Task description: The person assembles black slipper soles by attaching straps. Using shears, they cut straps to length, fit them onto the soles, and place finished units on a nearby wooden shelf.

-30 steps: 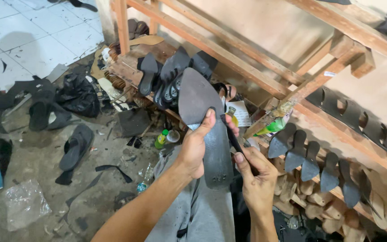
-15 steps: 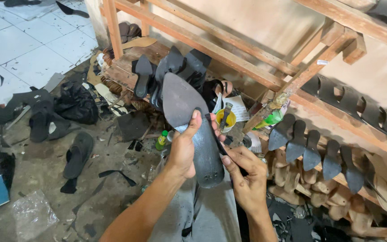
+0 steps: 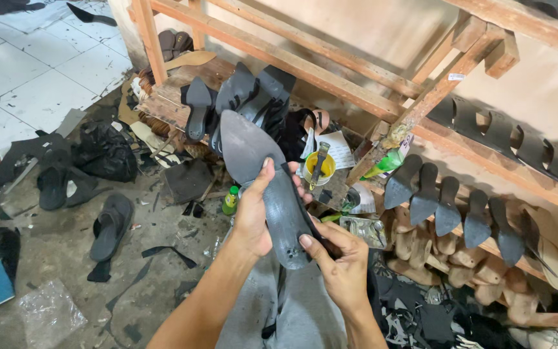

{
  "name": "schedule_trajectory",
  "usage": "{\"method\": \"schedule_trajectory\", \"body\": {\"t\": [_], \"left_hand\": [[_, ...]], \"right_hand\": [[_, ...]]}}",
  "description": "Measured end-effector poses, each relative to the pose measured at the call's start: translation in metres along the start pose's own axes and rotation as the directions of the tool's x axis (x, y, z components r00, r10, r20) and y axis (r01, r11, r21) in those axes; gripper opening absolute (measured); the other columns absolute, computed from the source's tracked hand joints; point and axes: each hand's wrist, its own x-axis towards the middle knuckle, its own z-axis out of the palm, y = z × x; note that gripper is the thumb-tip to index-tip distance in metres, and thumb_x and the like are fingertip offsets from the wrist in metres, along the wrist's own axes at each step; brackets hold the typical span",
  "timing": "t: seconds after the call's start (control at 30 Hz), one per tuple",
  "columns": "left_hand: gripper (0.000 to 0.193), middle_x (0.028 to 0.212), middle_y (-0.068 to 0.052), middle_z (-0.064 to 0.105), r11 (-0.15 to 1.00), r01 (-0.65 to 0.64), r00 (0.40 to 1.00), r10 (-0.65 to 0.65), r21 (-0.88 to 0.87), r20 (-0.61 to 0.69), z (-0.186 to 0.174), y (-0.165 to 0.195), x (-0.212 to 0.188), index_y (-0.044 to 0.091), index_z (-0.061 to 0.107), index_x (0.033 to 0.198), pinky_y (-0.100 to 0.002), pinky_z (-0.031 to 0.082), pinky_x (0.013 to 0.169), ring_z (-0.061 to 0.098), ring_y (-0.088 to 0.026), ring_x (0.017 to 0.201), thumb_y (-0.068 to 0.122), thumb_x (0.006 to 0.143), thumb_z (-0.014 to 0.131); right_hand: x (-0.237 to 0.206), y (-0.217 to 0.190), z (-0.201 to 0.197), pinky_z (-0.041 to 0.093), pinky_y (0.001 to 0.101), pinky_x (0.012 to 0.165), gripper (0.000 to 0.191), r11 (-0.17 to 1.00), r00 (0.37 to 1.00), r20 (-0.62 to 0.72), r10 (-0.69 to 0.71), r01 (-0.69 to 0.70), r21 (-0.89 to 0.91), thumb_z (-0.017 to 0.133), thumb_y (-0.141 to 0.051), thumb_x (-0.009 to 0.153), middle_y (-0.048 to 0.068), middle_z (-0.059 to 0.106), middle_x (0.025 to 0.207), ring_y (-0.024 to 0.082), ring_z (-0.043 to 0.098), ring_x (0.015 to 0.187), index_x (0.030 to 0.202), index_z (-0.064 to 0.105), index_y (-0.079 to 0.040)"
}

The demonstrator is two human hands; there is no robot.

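Observation:
I hold a dark grey pointed shoe sole [image 3: 259, 168] with its underside up, above my lap. My left hand [image 3: 256, 216] grips its middle from the left, thumb laid across the top. My right hand [image 3: 337, 258] holds the heel end from below, thumb pressed on the heel. The pointed toe aims away from me towards a wooden rack [image 3: 330, 58]. Just beyond the sole, a yellow glue can [image 3: 321, 168] with a brush stands on the low shelf.
Black soles [image 3: 453, 203] lean in a row on the rack at right, above wooden heels [image 3: 434, 249]. More soles and shoes [image 3: 247, 97] are stacked ahead. Sandals [image 3: 108, 229], black scraps and a plastic bag [image 3: 50, 310] litter the floor at left. A small green bottle [image 3: 230, 200] stands nearby.
The view has shifted slightly and the sole sits a little lower and more central. Both hands keep the same grip on it.

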Motion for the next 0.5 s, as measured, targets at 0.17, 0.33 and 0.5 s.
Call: {"method": "schedule_trajectory", "body": {"t": [0.17,0.33,0.5], "left_hand": [[0.044,0.096,-0.01,0.068,0.983,-0.02,1.0,0.017,0.184,0.015,0.005,-0.017,-0.022,0.004,0.062,0.116,-0.042,0.057,0.09,0.069,-0.026,0.098,0.044,0.102,0.05],[0.05,0.085,-0.013,0.065,0.994,-0.005,0.998,0.012,0.106,-0.066,0.003,-0.02,-0.019,0.003,0.06,0.101,-0.044,0.057,0.088,0.071,-0.028,0.092,0.051,0.103,0.045],[0.043,0.082,-0.008,0.058,0.989,-0.135,0.986,0.14,0.054,-0.088,0.0,-0.004,-0.015,0.006,0.057,0.1,-0.045,0.056,0.086,0.06,-0.023,0.08,0.047,0.105,0.046]], "right_hand": [[-0.001,0.014,0.004,0.046,0.0213,0.064,0.027,0.968,0.991,-0.041,0.131,-0.119,0.221,0.076,-0.002,0.086,0.001,0.07,0.086,0.006,0.058,0.072,0.112,0.077,0.004],[0.005,0.007,-0.008,0.046,0.0232,0.067,0.027,0.994,0.998,0.063,-0.016,0.023,-0.109,0.073,-0.009,0.091,0.0,0.067,0.085,0.008,0.056,0.074,0.116,0.075,0.0],[0.0,-0.001,-0.022,0.043,0.0254,0.065,0.026,0.978,0.987,0.135,-0.086,0.109,-0.178,0.071,-0.011,0.092,0.002,0.056,0.075,0.011,0.053,0.071,0.115,0.076,-0.001]]}}
